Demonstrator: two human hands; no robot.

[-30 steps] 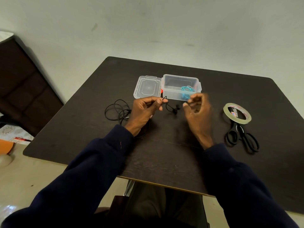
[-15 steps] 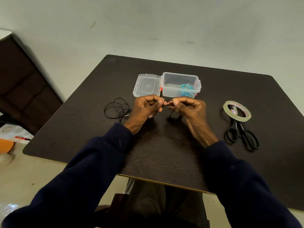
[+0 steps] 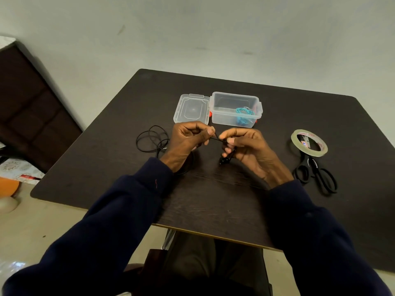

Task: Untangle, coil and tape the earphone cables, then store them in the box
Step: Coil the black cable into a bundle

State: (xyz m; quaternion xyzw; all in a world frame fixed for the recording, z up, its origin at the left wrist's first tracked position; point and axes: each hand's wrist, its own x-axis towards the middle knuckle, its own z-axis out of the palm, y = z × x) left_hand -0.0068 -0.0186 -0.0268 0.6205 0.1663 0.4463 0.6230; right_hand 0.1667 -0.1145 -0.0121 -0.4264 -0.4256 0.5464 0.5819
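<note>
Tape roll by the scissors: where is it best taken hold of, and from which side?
Probably the tape roll's left rim, pinched from above with the thumb in the open centre and fingers outside. It lies flat on the scissors, whose blades run under its near side, so that edge is crowded. The left rim looks bare and is nearest the right hand.

Left grip (image 3: 190, 138), right grip (image 3: 245, 146) nearly touching, fingers curled, each pinching cable (image 3: 217, 138); forearms angled inward.
</note>
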